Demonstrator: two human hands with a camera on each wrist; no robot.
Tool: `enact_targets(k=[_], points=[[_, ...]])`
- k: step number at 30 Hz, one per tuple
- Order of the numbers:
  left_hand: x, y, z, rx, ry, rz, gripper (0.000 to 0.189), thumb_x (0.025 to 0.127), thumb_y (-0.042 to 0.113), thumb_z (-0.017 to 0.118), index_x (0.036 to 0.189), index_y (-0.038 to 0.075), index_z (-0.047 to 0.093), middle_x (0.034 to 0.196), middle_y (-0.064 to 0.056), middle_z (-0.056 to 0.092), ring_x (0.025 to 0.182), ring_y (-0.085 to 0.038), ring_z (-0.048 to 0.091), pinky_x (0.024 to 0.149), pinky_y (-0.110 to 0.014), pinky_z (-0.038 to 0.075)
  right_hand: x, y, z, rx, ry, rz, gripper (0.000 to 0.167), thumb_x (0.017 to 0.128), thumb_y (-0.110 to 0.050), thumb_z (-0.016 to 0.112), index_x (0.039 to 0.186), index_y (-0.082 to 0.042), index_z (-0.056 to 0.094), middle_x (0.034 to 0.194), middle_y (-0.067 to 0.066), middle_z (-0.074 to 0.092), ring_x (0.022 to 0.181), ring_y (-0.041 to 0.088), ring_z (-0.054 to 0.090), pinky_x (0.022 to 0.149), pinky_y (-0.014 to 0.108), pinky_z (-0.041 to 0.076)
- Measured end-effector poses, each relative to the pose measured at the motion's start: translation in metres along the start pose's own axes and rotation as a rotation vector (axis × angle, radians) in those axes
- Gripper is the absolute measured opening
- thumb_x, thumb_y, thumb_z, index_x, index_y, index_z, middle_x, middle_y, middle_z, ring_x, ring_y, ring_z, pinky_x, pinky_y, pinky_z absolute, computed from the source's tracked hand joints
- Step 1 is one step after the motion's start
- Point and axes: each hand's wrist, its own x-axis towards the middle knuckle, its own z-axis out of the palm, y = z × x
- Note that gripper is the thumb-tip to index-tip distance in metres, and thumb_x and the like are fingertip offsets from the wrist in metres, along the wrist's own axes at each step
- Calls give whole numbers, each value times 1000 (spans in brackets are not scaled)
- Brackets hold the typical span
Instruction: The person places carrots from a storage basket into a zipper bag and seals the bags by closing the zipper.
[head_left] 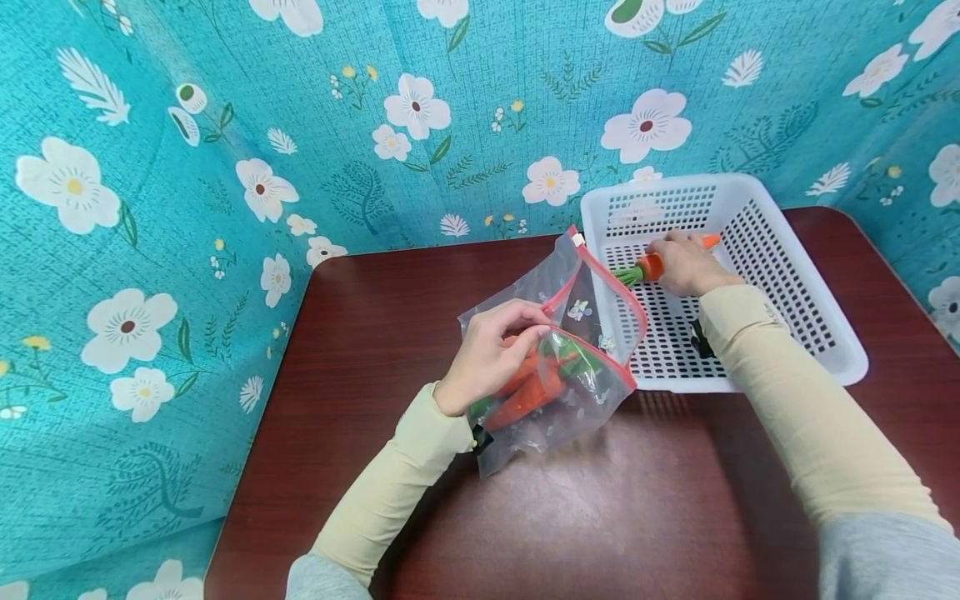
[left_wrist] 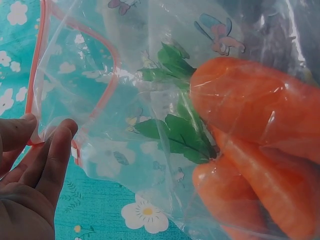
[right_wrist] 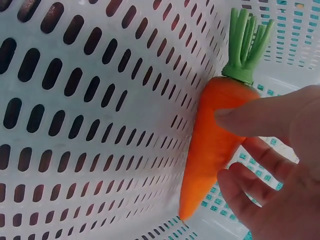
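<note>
My left hand [head_left: 501, 350] pinches the red-edged mouth of a clear zip bag [head_left: 547, 425] between thumb and fingers. The bag's mouth gapes toward the basket. Inside it lie several orange carrots [left_wrist: 250, 105] with green leaves [left_wrist: 175, 135], seen through the plastic. In the white basket, my right hand [head_left: 686, 262] grips a single carrot [right_wrist: 212, 135] with a short green stem, its thumb across the upper part. That carrot lies along the basket floor in the right wrist view, its stem pointing toward the bag in the head view.
The white perforated basket [head_left: 813, 325] stands at the back right of the dark red-brown table [head_left: 360, 333], its left wall beside the bag's mouth. A teal flowered cloth [head_left: 480, 125] hangs behind the table and along its left side.
</note>
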Motion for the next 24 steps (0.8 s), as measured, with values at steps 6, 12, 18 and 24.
enact_targets(k=[6,12,18,24], points=[[0,0,0,8,-2,0,10,88,5,69,97,6,69,96,-6,70,82,-10,62,74,-20,56,-3,-1,-1,-17,-15,8,48,81,8,57,128,3,53,130,30,38,115,46,32,95,62,35],[0,0,-1,5,-8,-6,11,88,9,69,99,7,68,98,-6,70,88,-11,64,80,-20,56,-6,-2,-2,-30,-28,14,47,80,8,59,127,2,55,126,29,39,112,45,32,92,60,36],[0,0,0,3,-8,-9,11,88,8,69,99,6,68,98,-6,70,87,-12,63,78,-20,56,-5,-2,0,-35,-46,28,50,79,9,58,128,0,52,129,30,43,117,48,33,95,63,36],[-1,2,0,0,-5,1,10,89,6,68,98,7,69,97,-6,70,84,-10,62,73,-20,56,-5,0,2,-35,-65,6,46,81,5,59,126,0,52,127,30,47,116,48,35,94,62,38]])
